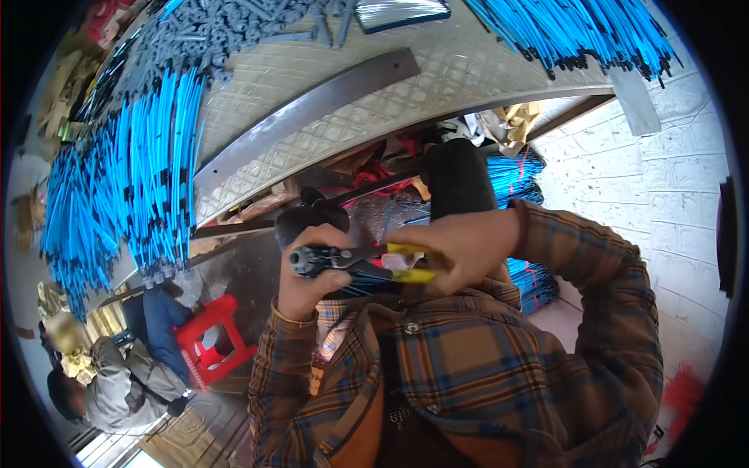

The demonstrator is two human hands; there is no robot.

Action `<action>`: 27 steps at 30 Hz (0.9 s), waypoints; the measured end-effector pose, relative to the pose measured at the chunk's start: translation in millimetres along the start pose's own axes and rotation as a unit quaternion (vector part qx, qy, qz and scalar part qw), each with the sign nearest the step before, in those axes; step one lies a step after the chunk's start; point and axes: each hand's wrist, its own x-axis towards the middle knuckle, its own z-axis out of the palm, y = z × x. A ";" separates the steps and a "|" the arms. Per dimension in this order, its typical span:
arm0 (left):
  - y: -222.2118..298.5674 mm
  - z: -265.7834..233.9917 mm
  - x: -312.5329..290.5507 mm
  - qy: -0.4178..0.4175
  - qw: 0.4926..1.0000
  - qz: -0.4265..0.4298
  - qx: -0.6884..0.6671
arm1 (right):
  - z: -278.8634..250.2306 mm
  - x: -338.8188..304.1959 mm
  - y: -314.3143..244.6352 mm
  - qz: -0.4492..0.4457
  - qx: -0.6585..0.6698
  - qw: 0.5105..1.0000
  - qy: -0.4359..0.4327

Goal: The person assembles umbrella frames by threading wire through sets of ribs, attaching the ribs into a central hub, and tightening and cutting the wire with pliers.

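Observation:
My left hand point(299, 295) is closed round a dark grey part point(306, 262) with a round, notched end. Yellow-handled pliers point(413, 275) are gripped in my right hand point(472, 246), which is somewhat blurred. Their dark jaws reach across to the grey part and seem to touch it; the exact contact cannot be made out. Beneath the pliers, thin blue and dark rods point(363, 290) run close to my left hand. Both hands are in front of my body, below the table's near edge.
A patterned table point(265, 82) carries a long metal strip point(312, 101), loose grey plastic parts point(195, 35), and bundles of blue rods point(160, 148) left and right point(573, 31). More blue bundles point(515, 175) lie under it. A red stool point(214, 343) and another person point(125, 390) are at left.

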 end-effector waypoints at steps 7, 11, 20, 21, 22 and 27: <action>3.3 4.4 11.2 -0.044 0.998 -0.018 0.045 | -20.1 -8.6 22.9 0.148 0.374 0.901 -0.165; -1.2 2.3 14.7 -0.001 0.999 -0.029 0.028 | 0.4 -12.8 25.8 -0.054 0.095 0.994 0.020; 1.6 6.5 20.7 -0.009 0.998 -0.058 -0.010 | -21.5 -32.3 19.5 0.069 0.202 0.976 -0.045; 1.5 6.3 20.0 -0.019 0.998 -0.051 0.005 | -13.2 -34.8 24.1 0.078 0.305 0.946 -0.074; 1.4 6.2 19.4 -0.030 0.998 -0.045 0.020 | -5.4 -37.0 27.0 0.086 0.405 0.905 -0.102; 2.6 7.2 15.6 0.044 0.997 -0.062 -0.017 | -16.7 -34.4 -20.0 0.006 -0.117 0.989 0.092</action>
